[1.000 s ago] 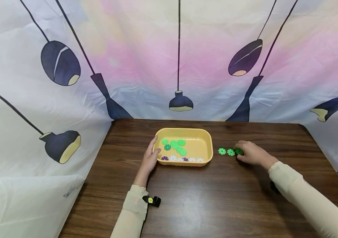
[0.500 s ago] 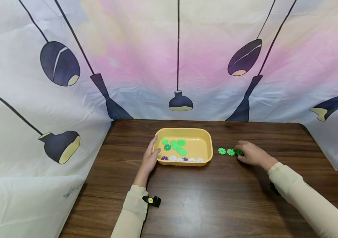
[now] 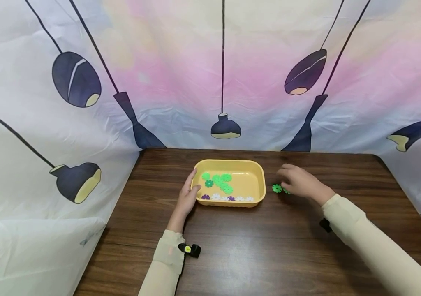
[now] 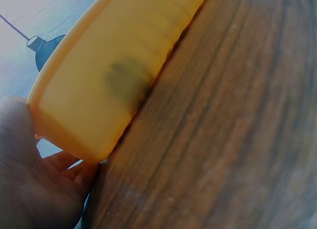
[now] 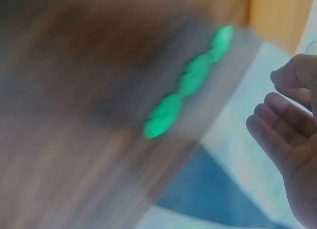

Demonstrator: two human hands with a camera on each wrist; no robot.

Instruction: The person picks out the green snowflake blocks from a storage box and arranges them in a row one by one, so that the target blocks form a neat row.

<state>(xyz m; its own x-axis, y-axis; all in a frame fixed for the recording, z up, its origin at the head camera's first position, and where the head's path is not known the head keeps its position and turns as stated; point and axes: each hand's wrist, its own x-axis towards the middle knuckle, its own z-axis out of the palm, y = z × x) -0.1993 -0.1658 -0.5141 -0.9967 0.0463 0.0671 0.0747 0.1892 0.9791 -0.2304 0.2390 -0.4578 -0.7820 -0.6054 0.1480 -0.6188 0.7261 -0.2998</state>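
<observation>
My left hand [image 3: 187, 196] grips the left end of a yellow plastic tray [image 3: 249, 185], thumb over the rim and fingers along the outside; the left wrist view shows the tray's wall [image 4: 84, 105] close up. My right hand [image 3: 299, 181] hovers over a row of green snowflake discs [image 3: 277, 188] on the table, partly hiding them in the head view. In the right wrist view three green discs [image 5: 193, 78] lie in line, blurred, and nothing shows between the hand's loosely bent fingers [image 5: 277, 125].
Inside the tray, light green discs [image 3: 218, 180] and one darker green disc [image 3: 209, 183] lie at the left. White discs [image 3: 240, 199] and purple discs [image 3: 205, 197] line the near side. The brown wooden table [image 3: 240, 246] meets a printed cloth backdrop [image 3: 181, 82] behind.
My right hand has come off the rightmost, dark green disc and moved left and up, over the row. My left hand and the tray have stayed in place.
</observation>
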